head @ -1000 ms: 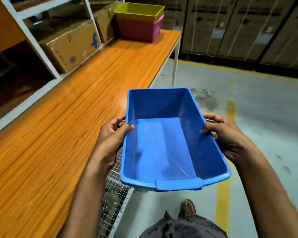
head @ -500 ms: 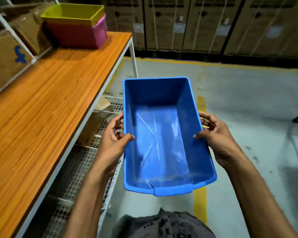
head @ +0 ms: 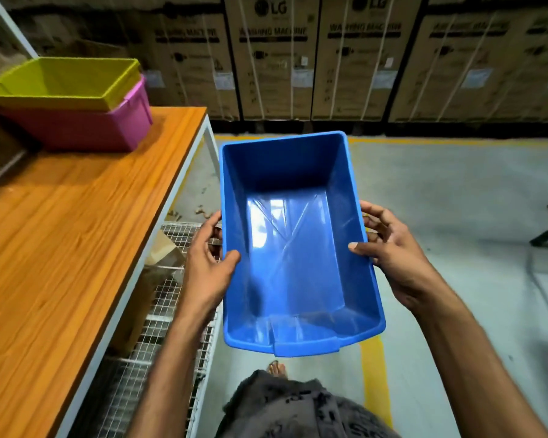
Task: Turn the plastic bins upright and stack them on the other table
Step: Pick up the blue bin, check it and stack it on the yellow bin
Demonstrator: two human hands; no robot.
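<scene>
Head view, blue bin (head: 295, 248): it is being held upright in the air, open side facing up, empty, over the grey floor (head: 456, 191) just beside the table's right edge.
Head view, left hand (head: 208, 263): it is gripping the bin's left long wall, the thumb hooking over the rim into the inside and the fingers wrapping the outside.
Head view, right hand (head: 389, 251): it is clasping the right long wall the same way, thumb lying inside, fingers curling around the outer face.
Head view, table (head: 60, 232): an orange wood-grain top on a white frame is running along the left, with a wire-mesh shelf (head: 159, 327) sitting beneath it.
Head view, stacked bins: a yellow-green bin (head: 64, 82) is nesting upright inside a pink bin (head: 86, 128) at the table's far end, well apart from the blue one.
Head view, background: tall cardboard cartons (head: 329, 58) are standing in a row along the far wall, and a yellow floor line (head: 375, 374) is passing under the bin.
</scene>
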